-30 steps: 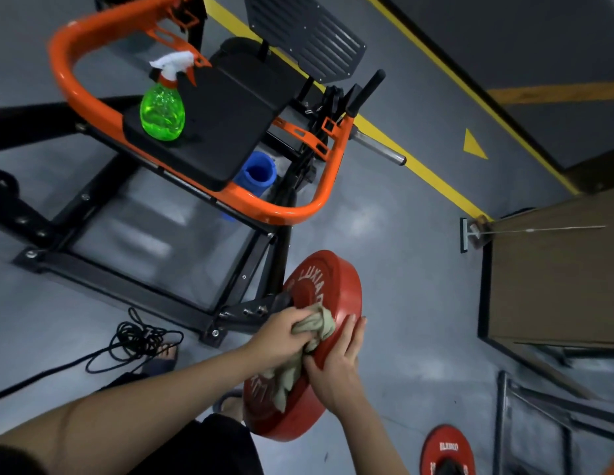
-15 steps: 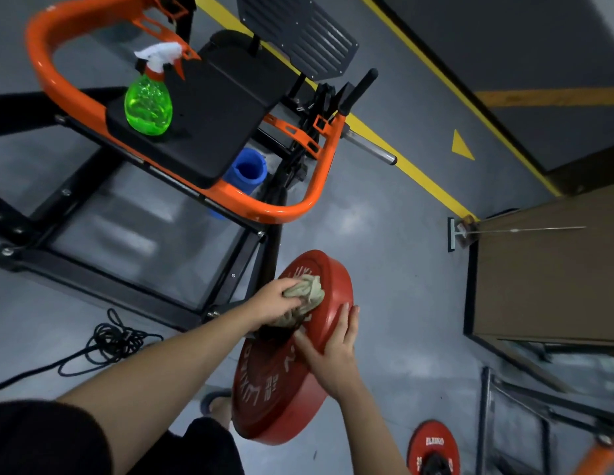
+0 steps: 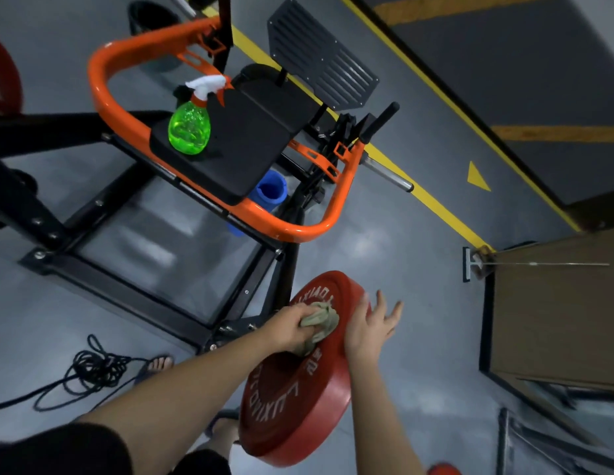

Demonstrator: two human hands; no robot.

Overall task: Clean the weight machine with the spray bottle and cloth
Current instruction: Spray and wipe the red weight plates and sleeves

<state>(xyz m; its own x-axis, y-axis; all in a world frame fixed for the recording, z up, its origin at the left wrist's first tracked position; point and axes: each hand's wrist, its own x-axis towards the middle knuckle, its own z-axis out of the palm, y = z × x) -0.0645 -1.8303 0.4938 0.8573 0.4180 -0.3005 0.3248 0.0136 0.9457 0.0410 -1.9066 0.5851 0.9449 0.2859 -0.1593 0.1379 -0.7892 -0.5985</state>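
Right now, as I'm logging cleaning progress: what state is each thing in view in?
Green plastic spray bottle: upright on the black padded seat, untouched.
Round red weight plate: on edge, tilted.
Crumpled beige cloth: gripped by the left hand, pressed against the plate.
Right hand: open, fingers spread beside the plate's rim.

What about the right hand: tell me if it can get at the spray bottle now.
Probably yes, with a lean: the right hand is open and empty, and the spray bottle stands uncovered on the seat pad.
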